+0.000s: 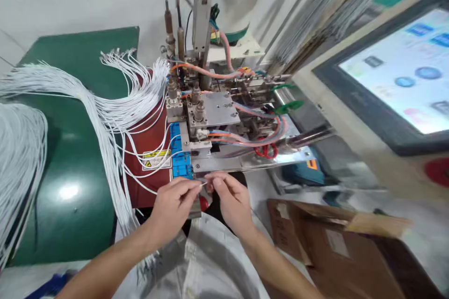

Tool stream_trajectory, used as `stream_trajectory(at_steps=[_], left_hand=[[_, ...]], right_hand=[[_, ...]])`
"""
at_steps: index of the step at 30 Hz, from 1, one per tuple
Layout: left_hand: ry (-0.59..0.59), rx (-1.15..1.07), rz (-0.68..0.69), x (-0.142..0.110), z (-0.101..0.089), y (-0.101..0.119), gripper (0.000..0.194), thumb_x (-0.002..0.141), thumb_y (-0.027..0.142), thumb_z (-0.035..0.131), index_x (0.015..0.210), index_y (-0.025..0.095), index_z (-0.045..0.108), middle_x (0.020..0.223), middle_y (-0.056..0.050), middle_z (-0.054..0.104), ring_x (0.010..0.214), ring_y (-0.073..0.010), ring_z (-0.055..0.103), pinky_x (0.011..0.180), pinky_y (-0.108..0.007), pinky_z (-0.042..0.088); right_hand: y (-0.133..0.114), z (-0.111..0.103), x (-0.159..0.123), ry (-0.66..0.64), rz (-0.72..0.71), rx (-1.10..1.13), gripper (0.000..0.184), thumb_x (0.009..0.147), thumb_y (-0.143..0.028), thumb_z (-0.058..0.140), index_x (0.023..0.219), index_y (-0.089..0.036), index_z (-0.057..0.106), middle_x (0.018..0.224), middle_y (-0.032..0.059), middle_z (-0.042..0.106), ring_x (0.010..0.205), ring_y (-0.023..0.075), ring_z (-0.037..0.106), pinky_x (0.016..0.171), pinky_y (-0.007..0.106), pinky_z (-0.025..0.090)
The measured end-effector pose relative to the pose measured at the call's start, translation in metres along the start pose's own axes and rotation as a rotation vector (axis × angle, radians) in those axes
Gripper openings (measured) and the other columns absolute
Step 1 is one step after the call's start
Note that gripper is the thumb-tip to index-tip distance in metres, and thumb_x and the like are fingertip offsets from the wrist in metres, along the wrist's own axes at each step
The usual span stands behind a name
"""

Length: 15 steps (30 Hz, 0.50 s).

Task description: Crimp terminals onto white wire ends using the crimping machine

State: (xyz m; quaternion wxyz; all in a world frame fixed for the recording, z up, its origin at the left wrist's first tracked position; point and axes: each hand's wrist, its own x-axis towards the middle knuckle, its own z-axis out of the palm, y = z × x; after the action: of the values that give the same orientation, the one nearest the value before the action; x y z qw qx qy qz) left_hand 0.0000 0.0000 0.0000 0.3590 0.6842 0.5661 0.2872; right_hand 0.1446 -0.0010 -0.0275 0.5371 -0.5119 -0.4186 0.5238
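My left hand [174, 206] pinches a thin white wire [203, 184] near its end, just in front of the machine. Close beside it, my right hand [234, 201] has thumb and forefinger closed at the same wire's tip. Behind my left hand, a row of blue blocks [181, 164] runs along the machine's edge, with several white wires leading to it. These wires come from a long white wire bundle [105, 149] lying to the left. The metal press machine [217, 110] stands beyond both hands, with orange and clear tubes around it.
A green table [75, 215] on the left bears another wire bundle [21, 163]. A brown-red plate with a yellow warning label [156, 160] lies beside the blocks. At right are a touch screen [403, 74], a red button [438, 171] and a cardboard box [336, 247].
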Motion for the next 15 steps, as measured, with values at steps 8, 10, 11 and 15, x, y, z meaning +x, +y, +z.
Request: stream_trajectory(at_steps=[8,10,11,15], left_hand=[[0.038,-0.041,-0.071,-0.001,0.0,0.004,0.011,0.08,0.019,0.055,0.079,0.018,0.066,0.077,-0.002,0.066,0.072,-0.0115,0.06,0.069,-0.02,0.047],[0.034,-0.078,-0.094,-0.001,0.0,0.004,0.011,0.08,0.019,0.054,0.078,0.018,0.066,0.077,-0.002,0.065,0.072,-0.0118,0.059,0.069,-0.02,0.047],[0.026,-0.107,-0.112,-0.001,0.0,0.004,0.012,0.08,0.02,0.054,0.079,0.018,0.065,0.078,-0.002,0.065,0.072,-0.0121,0.059,0.068,-0.021,0.047],[0.011,-0.229,-0.222,-0.003,0.003,0.001,0.012,0.081,0.024,0.053,0.08,0.018,0.063,0.078,-0.002,0.063,0.072,-0.0127,0.058,0.068,-0.022,0.047]], right_hand=[[0.004,0.01,-0.006,0.024,-0.112,-0.162,0.008,0.076,-0.019,0.056,0.07,-0.018,0.061,0.068,0.0014,0.057,0.063,0.0129,0.054,0.057,0.024,0.044],[0.005,0.012,-0.006,0.032,-0.096,-0.163,0.008,0.077,-0.02,0.054,0.07,-0.018,0.06,0.069,0.0013,0.056,0.063,0.0127,0.053,0.057,0.024,0.044],[0.005,0.014,-0.007,0.037,-0.084,-0.157,0.009,0.077,-0.02,0.053,0.07,-0.018,0.059,0.069,0.0012,0.056,0.062,0.0126,0.053,0.057,0.024,0.044],[0.003,0.02,-0.009,0.066,-0.014,-0.128,0.011,0.077,-0.023,0.052,0.069,-0.018,0.057,0.068,0.0008,0.055,0.063,0.0126,0.053,0.057,0.024,0.044]])
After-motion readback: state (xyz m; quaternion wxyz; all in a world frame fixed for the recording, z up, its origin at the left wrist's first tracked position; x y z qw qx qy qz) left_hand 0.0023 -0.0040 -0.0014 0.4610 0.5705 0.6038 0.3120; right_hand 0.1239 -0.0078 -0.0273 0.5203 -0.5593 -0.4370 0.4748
